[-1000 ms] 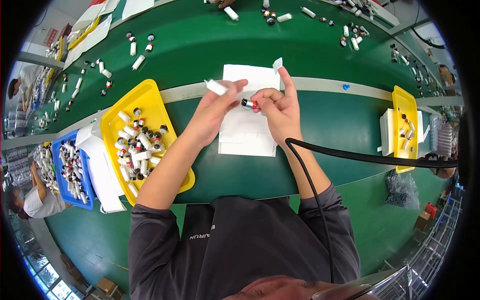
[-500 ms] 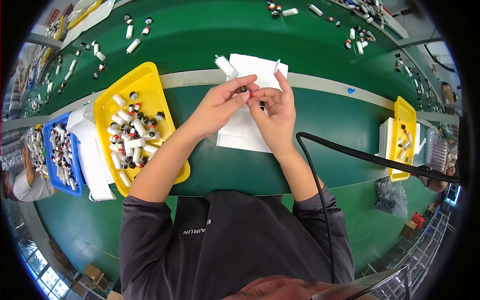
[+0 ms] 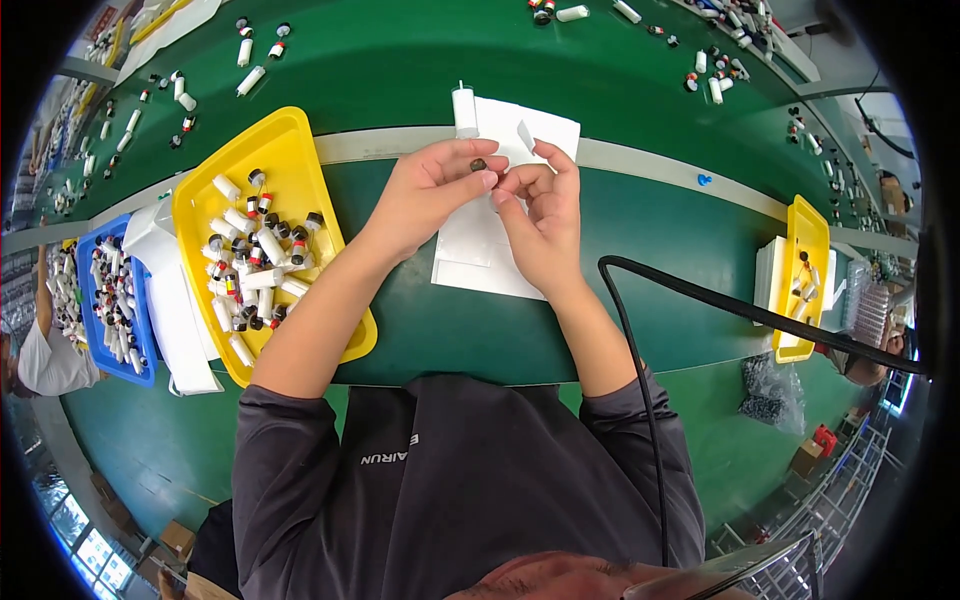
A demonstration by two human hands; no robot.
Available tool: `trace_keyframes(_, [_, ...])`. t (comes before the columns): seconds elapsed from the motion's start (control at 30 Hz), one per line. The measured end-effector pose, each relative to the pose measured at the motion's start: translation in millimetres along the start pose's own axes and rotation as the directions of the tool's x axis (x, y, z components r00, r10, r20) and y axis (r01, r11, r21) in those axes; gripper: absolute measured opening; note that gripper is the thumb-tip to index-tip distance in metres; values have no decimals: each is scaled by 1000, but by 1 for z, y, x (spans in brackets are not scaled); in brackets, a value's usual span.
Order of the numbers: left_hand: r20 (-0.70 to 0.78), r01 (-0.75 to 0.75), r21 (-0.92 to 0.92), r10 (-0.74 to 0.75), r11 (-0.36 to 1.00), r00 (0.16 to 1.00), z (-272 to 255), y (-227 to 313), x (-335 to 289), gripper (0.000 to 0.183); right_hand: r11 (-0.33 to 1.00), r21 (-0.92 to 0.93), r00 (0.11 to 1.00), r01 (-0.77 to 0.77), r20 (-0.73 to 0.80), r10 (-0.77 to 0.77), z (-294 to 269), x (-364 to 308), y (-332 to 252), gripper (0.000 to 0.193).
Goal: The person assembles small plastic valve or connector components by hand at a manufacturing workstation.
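Over the white paper sheet point(image 3: 468, 250), my two hands meet fingertip to fingertip. My left hand point(image 3: 425, 195) pinches a small dark round cap point(image 3: 478, 165) between thumb and fingers. My right hand point(image 3: 545, 205) is closed beside it with curled fingers, which hide whatever is in them. A small white slip point(image 3: 526, 137) sticks up at its index fingertip. Just beyond my left fingers, a white cylinder point(image 3: 465, 112) with a thin tip points away from me; whether it joins the cap is hidden. Left of my left forearm lies a yellow tray point(image 3: 300, 135) of white cylinders and dark-capped parts.
A blue tray point(image 3: 148, 345) of similar parts sits farther left, past some white sheets point(image 3: 185, 320). Another yellow tray point(image 3: 820, 225) is at the right. A black cable point(image 3: 720, 300) crosses near my right forearm. Loose parts lie on the green far surface point(image 3: 400, 60).
The white cylinder has swung from a slant to nearly upright and moved slightly away. The red bit between my fingertips is no longer visible. My right fingers have curled in more.
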State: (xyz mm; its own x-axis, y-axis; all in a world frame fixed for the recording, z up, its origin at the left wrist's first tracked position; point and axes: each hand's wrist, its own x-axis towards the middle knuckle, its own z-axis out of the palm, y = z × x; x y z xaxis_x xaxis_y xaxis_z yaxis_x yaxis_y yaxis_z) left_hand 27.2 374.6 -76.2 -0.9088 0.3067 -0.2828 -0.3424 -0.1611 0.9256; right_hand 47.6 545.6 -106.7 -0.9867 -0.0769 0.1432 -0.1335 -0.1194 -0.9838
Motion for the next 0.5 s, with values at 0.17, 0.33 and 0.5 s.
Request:
trace_keyframes(0.17, [-88, -29, -172, 14, 985, 996, 6, -4, 1, 36, 986, -141, 996, 91, -11, -94, 0, 0, 0, 53])
trace_keyframes(0.33, [-132, -97, -158, 77, 983, 988, 10, -4, 1, 34, 918, -291, 960, 270, 8, -280, 4, -3, 1, 48])
trace_keyframes(0.5, [-108, -86, -150, 70, 985, 992, 1, -8, 1, 36, 823, -494, 935, 280, -53, -350, -5, 2, -14, 27])
